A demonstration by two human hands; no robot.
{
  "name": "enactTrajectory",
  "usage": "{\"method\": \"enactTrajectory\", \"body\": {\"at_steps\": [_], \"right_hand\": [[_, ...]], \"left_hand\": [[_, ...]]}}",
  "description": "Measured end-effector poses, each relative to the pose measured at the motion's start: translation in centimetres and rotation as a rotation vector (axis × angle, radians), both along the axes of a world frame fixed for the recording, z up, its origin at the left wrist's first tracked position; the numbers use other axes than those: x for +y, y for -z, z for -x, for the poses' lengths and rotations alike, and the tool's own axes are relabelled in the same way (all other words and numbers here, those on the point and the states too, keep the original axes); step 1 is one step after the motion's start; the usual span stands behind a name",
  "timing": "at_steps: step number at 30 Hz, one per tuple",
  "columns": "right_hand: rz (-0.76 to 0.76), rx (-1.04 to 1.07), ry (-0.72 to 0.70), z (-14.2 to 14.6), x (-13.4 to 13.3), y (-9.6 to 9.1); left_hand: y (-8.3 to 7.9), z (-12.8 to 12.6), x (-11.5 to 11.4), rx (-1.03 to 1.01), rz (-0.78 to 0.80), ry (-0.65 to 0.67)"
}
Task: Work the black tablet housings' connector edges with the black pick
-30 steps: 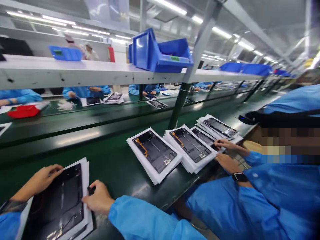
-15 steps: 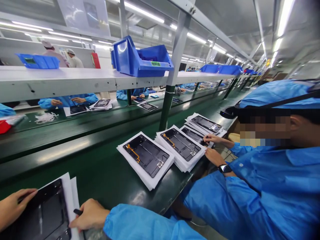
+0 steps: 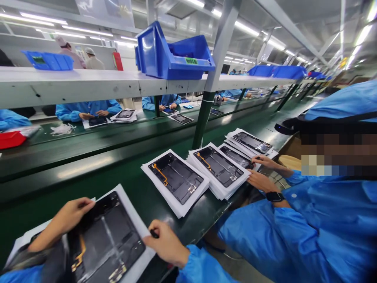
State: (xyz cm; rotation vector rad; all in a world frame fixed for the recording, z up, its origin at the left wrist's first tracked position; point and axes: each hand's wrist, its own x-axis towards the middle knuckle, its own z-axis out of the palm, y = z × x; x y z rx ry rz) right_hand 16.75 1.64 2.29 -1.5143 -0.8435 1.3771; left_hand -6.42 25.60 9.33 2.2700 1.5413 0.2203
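Note:
In front of me is a black tablet housing (image 3: 118, 232) with an orange flex cable and a small circuit board, resting on a white sheet (image 3: 128, 202). My left hand (image 3: 69, 216) grips its upper left edge, fingers closed. My right hand (image 3: 166, 240) pinches the right edge of the sheet beside the housing's corner. A short black tool (image 3: 154, 233), its kind unclear, pokes out of that same closed hand. The housing's lower end runs out of view. More white sheets (image 3: 22, 240) lie partly hidden behind my left forearm.
Two stacks, each topped by a tablet housing (image 3: 176, 179) (image 3: 219, 165), sit to the right on the green bench (image 3: 118, 169). A co-worker's hands (image 3: 262, 179) work at another housing. A shelf post (image 3: 203, 120) rises behind the stacks; a blue bin (image 3: 176, 55) stands on the shelf.
Both hands and the tablet housing on its sheet have moved right and up in view, bringing the orange cable into sight. The camera has also shifted slightly.

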Motion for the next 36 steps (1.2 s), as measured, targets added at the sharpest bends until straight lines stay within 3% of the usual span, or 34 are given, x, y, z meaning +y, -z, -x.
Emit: {"method": "enactTrajectory", "body": {"at_steps": [4,8,14,20,23,27,36], "right_hand": [[0.058,0.031,0.095,-3.9,-5.4,1.6],[0.094,-0.003,0.133,-4.9,-8.0,3.6],[0.155,-0.11,0.111,-6.6,-9.1,5.5],[0.114,-0.127,0.105,-7.8,-10.0,4.7],[0.071,-0.082,0.033,-8.2,-10.3,4.2],[0.074,-0.086,-0.064,-8.7,-10.4,4.2],[0.097,-0.229,-0.16,-10.1,-11.7,5.8]], "left_hand": [[2.8,-7.0,-2.5,-0.059,0.064,0.104],[5.6,-9.8,-3.8,-0.045,0.01,0.146],[7.8,-9.5,-3.1,-0.044,-0.231,0.23],[6.3,-10.8,-4.2,0.055,-0.296,0.255],[6.0,-11.6,-5.4,0.119,-0.272,0.231],[6.9,-11.6,-6.0,0.155,-0.228,0.205],[7.5,-8.5,-3.7,0.132,-0.019,0.184]]}}
